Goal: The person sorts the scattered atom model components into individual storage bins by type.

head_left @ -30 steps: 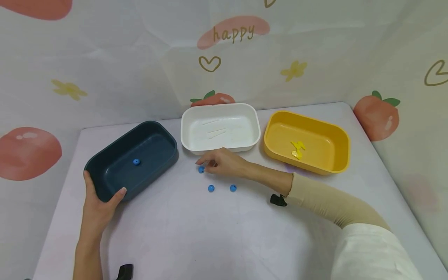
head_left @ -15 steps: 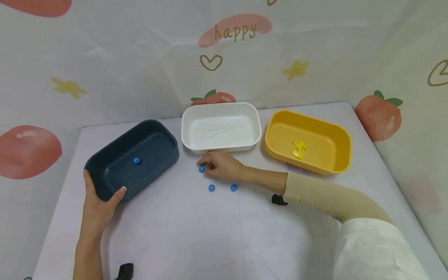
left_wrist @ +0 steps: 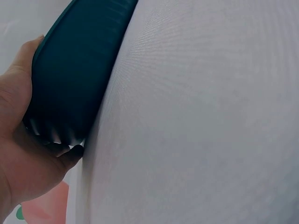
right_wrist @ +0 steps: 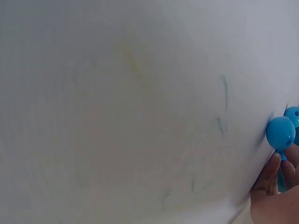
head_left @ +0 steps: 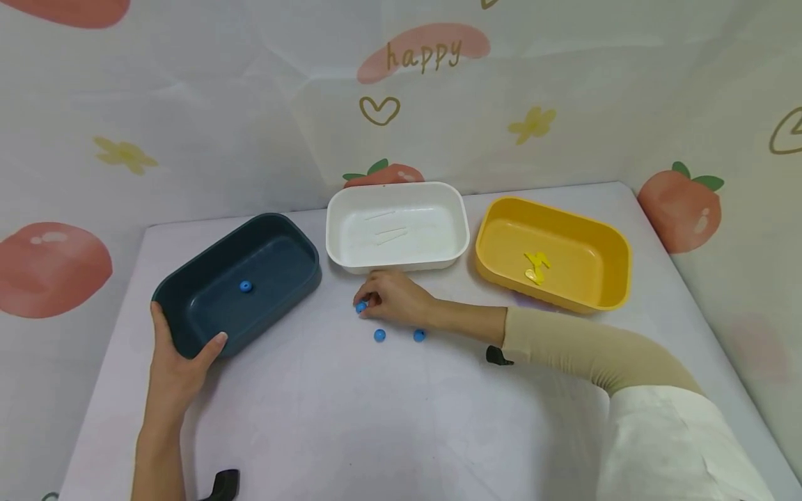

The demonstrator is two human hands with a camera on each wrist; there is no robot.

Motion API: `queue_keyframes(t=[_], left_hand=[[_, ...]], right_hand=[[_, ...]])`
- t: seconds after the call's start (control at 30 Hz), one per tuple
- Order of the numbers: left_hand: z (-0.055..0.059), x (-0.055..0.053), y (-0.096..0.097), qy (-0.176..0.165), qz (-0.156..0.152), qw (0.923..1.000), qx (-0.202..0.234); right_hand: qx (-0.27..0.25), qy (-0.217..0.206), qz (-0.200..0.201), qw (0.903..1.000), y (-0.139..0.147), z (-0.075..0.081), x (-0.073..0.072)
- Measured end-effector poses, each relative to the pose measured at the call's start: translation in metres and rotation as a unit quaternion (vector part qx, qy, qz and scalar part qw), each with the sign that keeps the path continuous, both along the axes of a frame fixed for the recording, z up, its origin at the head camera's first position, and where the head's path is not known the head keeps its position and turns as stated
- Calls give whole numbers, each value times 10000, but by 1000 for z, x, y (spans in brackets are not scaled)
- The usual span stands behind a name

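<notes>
My left hand (head_left: pixel 177 376) grips the near left corner of a dark blue plastic bin (head_left: pixel 272 312), its thumb and fingers spread round the outside. One blue bead (head_left: pixel 246 286) lies on the floor of that bin. In front of the white bin, my right hand (head_left: pixel 401 299) pinches another blue bead (head_left: pixel 360 307) between thumb and fingers, low over the table. Two loose blue beads, a left one (head_left: pixel 379 335) and a right one (head_left: pixel 419 335), lie nearer to me. The right wrist view has a round bead (right_wrist: pixel 281 133) with a hole beside the fingers.
At the back middle, a white bin (head_left: pixel 401 266) holds several thin pale strips (head_left: pixel 391 236). A yellow bin (head_left: pixel 557 299) with several small yellow pieces (head_left: pixel 537 263) stands to its right. Black devices show by the right wrist (head_left: pixel 498 355) and the left forearm (head_left: pixel 225 483).
My right hand's fingers have come together on the far blue bead, which now sits between thumb and fingers. The left hand and the dark blue bin stay in place.
</notes>
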State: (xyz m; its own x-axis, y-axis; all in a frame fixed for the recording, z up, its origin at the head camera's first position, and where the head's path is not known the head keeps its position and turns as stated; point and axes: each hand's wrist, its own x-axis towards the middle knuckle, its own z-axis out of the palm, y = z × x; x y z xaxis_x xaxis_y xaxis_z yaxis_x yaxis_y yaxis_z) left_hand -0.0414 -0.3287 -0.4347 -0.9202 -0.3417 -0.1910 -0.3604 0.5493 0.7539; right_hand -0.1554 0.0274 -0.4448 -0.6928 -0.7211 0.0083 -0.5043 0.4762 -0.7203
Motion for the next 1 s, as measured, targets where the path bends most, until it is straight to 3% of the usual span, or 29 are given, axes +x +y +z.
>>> queue_keyframes(t=[0.2,0.5,0.73,1.0], left_hand=[[0,-1,1,-14,-21,10000,36],[1,0,1,-22,16,10000,29],[0,0,0,23,26,10000,60],[-1,0,0,26,35,10000,79]], right_hand=[[172,-136,185,9996,2,3,-2],[-3,-426,255,9988,4,8,0],[-188,-597,492,9968,-1,22,5],[-479,-487,668,9954,-6,37,8]])
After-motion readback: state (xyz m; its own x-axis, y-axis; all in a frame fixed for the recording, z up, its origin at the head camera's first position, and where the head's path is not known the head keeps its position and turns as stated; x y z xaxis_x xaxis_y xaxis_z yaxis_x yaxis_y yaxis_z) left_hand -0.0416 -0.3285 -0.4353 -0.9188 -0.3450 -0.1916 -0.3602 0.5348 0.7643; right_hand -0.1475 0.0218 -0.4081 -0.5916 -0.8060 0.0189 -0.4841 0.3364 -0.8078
